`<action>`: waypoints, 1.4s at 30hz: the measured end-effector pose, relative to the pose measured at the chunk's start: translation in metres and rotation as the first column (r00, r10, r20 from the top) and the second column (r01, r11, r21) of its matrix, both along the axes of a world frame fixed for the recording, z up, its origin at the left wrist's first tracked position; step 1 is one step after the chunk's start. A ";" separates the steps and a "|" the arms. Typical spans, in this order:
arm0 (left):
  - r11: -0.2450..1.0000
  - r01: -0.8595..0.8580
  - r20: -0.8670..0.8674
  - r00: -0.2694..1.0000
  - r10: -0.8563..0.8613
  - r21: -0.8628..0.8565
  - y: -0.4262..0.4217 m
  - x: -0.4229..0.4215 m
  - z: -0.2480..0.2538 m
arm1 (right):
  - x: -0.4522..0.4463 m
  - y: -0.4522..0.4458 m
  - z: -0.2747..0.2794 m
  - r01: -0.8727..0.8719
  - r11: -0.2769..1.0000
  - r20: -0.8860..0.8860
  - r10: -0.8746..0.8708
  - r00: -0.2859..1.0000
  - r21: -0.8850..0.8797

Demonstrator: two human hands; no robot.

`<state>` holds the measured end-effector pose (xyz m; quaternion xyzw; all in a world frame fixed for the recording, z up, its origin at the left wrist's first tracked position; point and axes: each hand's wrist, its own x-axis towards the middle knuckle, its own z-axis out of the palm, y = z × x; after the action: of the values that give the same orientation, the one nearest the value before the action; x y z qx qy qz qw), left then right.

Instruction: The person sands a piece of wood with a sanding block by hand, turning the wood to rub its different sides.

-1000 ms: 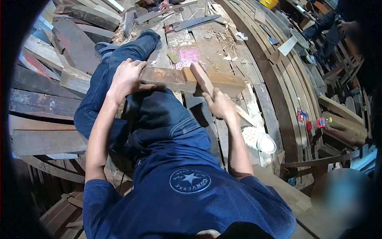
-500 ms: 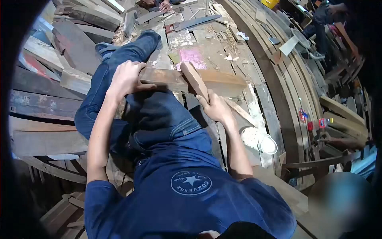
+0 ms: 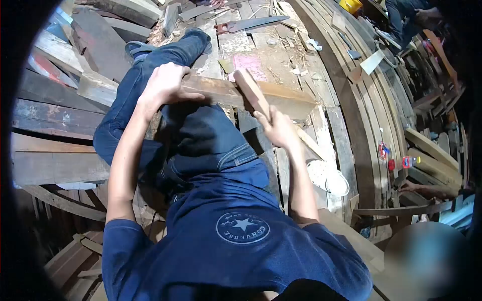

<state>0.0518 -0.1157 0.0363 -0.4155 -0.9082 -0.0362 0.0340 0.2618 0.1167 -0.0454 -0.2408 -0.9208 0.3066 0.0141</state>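
Note:
A thick wooden beam (image 3: 286, 98) lies crosswise over my raised thigh, darker at its left part and lighter at its right. My left hand (image 3: 168, 85) grips the beam's left end, thumb along the near side and fingers over the top. In my right hand (image 3: 277, 126) is a narrow wooden block (image 3: 252, 92), held by its lower end. The block lies slanted across the middle of the beam, its far end past the beam's back edge. Its underside is hidden.
Beyond the beam are a handsaw (image 3: 253, 24), a pink patch (image 3: 246, 65) and wood shavings. A white perforated shoe (image 3: 329, 176) is near my right forearm. Long planks (image 3: 351, 100) run along the right, a bottle (image 3: 410, 161) beside them. Other people's limbs show at the right and top.
The block has shifted slightly along the beam with my right hand, first left, then back right. My left hand stays on the beam. The whole view has shifted a little.

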 end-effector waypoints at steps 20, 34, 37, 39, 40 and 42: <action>0.995 0.054 -0.014 0.998 -0.053 0.080 -0.004 0.004 -0.001 | 0.016 0.088 -0.028 0.331 0.934 0.239 -0.293 0.926 -0.136; 0.968 0.189 -0.156 0.974 -0.163 0.167 -0.010 0.006 -0.013 | -0.010 0.050 -0.011 0.042 0.999 0.136 -0.043 0.990 0.007; 0.988 0.121 -0.069 0.991 -0.114 0.101 -0.005 0.004 -0.006 | 0.001 0.108 -0.054 0.192 0.981 0.178 -0.182 0.967 -0.039; 0.982 0.144 -0.094 0.987 -0.133 0.118 -0.007 0.003 -0.007 | -0.003 0.105 -0.045 0.220 0.972 0.271 -0.234 0.934 0.079; 0.980 0.156 -0.103 0.984 -0.144 0.121 -0.007 0.004 -0.007 | -0.009 0.093 -0.041 0.198 0.970 0.251 -0.228 0.941 0.140; 0.988 0.121 -0.064 0.991 -0.115 0.092 -0.006 0.005 -0.005 | -0.019 0.054 -0.018 0.234 0.970 0.242 -0.243 0.939 0.067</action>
<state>0.0565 -0.1217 0.0313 -0.4674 -0.8778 -0.0695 0.0784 0.2432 0.1702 -0.0638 -0.3866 -0.8849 0.2529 -0.0598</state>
